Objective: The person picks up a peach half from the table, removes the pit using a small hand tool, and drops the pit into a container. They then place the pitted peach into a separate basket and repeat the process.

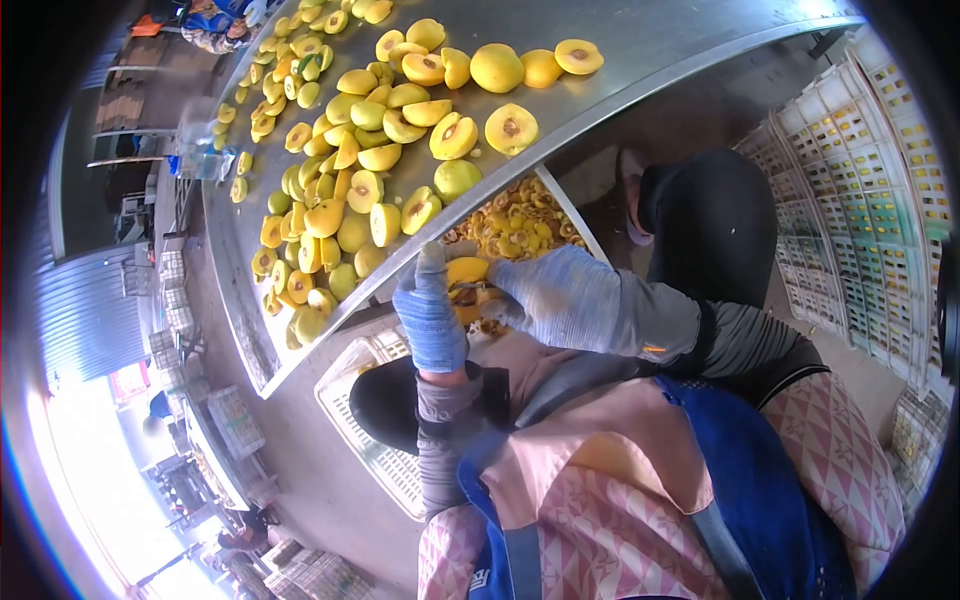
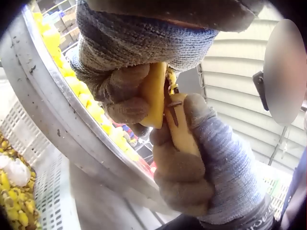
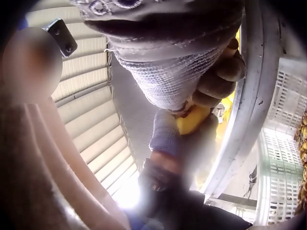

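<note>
Both hands wear blue-grey knit gloves and meet at the table's edge. The left hand [image 1: 432,312] [image 2: 139,52] grips a yellow fruit piece [image 1: 467,270] [image 2: 154,96] between thumb and fingers. Curled round a pale handle [image 2: 184,136] with a dark metal piece [image 2: 173,112] at its end is the right hand [image 1: 575,300] [image 2: 216,163] [image 3: 163,76]. That metal end lies right beside the fruit. In the right wrist view the fruit [image 3: 192,120] shows between the hands, and the right hand hides the tool.
Many halved yellow fruits [image 1: 365,115] lie on the metal table [image 1: 640,50]. Below its edge, a container holds small fruit pieces [image 1: 515,222]. White plastic crates [image 1: 830,190] stand at the right, and another crate [image 1: 375,440] is beneath the left arm.
</note>
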A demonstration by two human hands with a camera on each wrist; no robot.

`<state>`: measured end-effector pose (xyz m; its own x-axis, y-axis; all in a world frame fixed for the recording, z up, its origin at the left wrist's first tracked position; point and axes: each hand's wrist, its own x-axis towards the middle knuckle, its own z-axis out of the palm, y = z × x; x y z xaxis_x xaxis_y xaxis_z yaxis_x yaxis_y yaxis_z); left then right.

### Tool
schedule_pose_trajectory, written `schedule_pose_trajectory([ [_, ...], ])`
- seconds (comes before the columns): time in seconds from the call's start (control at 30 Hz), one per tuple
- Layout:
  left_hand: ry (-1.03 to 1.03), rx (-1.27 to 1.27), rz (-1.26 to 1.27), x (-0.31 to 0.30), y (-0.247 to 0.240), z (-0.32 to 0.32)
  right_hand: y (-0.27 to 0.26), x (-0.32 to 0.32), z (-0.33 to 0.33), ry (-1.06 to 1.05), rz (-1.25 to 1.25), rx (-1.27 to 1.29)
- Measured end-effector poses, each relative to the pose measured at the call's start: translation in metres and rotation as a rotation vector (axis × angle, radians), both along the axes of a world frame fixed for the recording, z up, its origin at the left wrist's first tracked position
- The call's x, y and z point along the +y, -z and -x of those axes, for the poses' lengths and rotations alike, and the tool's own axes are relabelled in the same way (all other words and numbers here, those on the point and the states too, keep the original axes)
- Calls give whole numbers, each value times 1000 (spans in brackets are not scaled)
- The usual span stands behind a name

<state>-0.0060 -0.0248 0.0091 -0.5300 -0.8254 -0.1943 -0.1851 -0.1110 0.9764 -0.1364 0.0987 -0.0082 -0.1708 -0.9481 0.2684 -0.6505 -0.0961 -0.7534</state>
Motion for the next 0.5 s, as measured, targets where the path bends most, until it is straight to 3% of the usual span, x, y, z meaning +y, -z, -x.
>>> schedule_pose_trajectory([
  [0.1,11,-72,89,-2,4,-3,-6,-2,6,-80,-199,-182],
  [0.17,-18,72,-60,-1,4,-4,-13,-3,10,-132,-274,-548],
  [0.2,-24,75,-58,1,2,-4,-13,-3,10,-138,-274,-545],
  [0.27,-101,271,-350,5,-3,-3,-6,-2,11,-127,-124,-541],
  [0.33,-120,289,-329,2,-4,-10,-1,-3,13,-144,-56,-465],
  [0.4,-221,191,-308,-1,-9,-19,-4,1,16,-52,-140,-268],
  [0.43,-232,197,-257,-2,-8,-23,6,-2,9,-5,-65,-147],
  [0.5,-226,222,-207,-4,-11,-32,4,-4,2,-7,-40,-188],
])
